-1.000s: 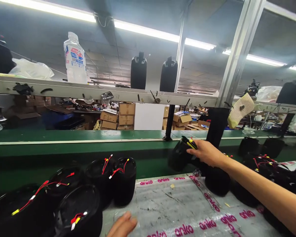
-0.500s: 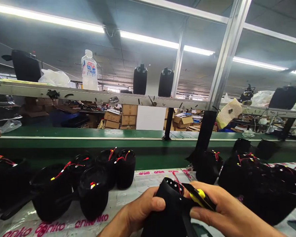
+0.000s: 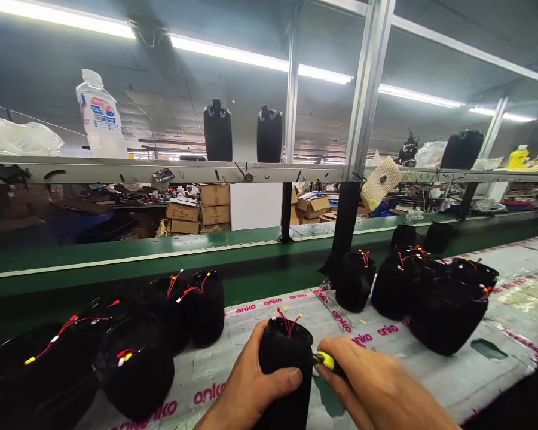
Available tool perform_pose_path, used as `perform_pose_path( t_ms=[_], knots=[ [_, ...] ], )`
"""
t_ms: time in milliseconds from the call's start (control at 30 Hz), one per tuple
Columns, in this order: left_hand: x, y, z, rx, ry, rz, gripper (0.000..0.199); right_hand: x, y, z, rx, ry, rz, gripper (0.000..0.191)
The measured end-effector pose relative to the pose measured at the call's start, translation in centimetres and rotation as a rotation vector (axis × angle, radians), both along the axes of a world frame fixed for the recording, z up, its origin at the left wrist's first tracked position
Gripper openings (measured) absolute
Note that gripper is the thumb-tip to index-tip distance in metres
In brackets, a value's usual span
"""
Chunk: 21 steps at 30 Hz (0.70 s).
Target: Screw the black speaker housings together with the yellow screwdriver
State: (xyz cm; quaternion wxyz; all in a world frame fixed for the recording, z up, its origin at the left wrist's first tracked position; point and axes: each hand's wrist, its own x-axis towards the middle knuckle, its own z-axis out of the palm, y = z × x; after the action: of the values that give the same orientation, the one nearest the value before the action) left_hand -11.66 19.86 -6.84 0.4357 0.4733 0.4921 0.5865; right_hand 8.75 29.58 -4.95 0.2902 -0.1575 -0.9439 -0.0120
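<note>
A black, fabric-covered cylindrical housing (image 3: 286,382) stands nearly upright at the lower middle, with red and black wires poking from its open top. My left hand (image 3: 255,382) is wrapped round its left side, thumb across the front. On the other side, my right hand (image 3: 367,379) is closed on what looks like a yellow-and-black utility knife (image 3: 326,360). The tool's tip meets the housing's right side just under the rim; its blade is mostly hidden. Similar black housings with wires stand to the left, the closest being one open-topped housing (image 3: 134,370).
Several more housings (image 3: 448,310) crowd the right side. Printed plastic sheeting (image 3: 385,346) covers the bench, with a green strip (image 3: 251,286) behind it. Above runs a metal shelf rail (image 3: 183,173) carrying a bottle (image 3: 101,116); a post (image 3: 361,101) rises right of centre.
My view has swung to the right. The held housing is more upright, and my right hand has brought the knife from the open top down to its right side.
</note>
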Motion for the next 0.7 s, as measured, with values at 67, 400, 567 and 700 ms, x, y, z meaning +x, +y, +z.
perform_pose_path(
  t_ms=[67, 400, 567, 700],
  knots=[
    [0.0, 0.1, -0.1, -0.017, 0.015, 0.024, 0.07, -0.3, 0.3, -0.4, 0.094, 0.016, 0.011, 0.015],
    [0.2, 0.3, 0.0, 0.0, 0.054, 0.043, 0.068, -0.5, 0.6, -0.2, 0.229, 0.045, 0.024, 0.023],
    [0.2, 0.1, 0.3, -0.015, 0.087, 0.042, 0.064, -0.2, 1.1, -0.6, 0.294, 0.008, 0.02, 0.02],
    [0.3, 0.0, 0.7, -0.056, 0.17, 0.073, 0.063, 0.1, 1.3, -0.7, 0.307, -0.034, 0.043, 0.018]
  ],
)
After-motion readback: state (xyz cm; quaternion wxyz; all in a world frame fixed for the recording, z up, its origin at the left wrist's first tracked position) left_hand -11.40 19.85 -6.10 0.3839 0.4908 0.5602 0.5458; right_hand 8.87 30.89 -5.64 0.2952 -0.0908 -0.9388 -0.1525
